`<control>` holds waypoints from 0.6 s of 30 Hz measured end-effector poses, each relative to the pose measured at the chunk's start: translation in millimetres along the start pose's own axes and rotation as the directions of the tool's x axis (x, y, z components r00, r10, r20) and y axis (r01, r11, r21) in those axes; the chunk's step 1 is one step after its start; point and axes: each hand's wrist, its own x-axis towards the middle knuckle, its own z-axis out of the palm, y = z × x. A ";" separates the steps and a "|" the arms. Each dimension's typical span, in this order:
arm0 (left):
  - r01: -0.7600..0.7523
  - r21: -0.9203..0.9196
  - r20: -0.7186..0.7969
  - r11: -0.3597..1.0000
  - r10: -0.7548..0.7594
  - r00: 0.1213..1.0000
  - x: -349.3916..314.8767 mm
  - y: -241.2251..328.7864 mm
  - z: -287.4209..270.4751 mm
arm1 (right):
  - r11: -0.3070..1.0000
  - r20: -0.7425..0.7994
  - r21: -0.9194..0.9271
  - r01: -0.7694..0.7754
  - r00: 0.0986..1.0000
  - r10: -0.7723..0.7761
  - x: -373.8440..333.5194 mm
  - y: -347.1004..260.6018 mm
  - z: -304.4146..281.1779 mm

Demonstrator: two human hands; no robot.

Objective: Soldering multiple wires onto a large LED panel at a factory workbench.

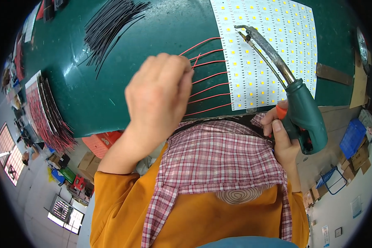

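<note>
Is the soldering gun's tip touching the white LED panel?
Cannot tell. In the head view the soldering gun tip overlaps the LED panel; any gap beneath is hidden.

**Green bench and its load**

The bench [124, 103] has a dark green top. On its far right lies a white LED panel [277, 33], dotted with yellow chips. Red wires [208, 87] fan out leftward from the panel's left edge, lying on the green. A loose bundle of black wires [109, 25] lies far left. At the left edge sits a stack [45, 111], probably more wired panels, with red and black wires.
</note>
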 end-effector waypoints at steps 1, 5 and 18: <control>0.038 0.042 0.037 0.998 -0.040 0.998 -2.2 4.0 2.2 | 1.000 0.018 -0.015 0.002 1.000 -0.002 0.7 -0.5 0.2; 0.061 0.071 0.007 0.996 -0.062 0.998 -8.1 6.0 13.9 | 0.994 0.053 -0.105 0.035 0.998 -0.029 1.0 -2.2 -1.3; 0.076 0.272 0.195 0.959 -0.132 0.972 -20.6 -1.6 -18.2 | 0.998 0.040 -0.067 0.009 0.999 -0.006 0.2 -0.8 -7.3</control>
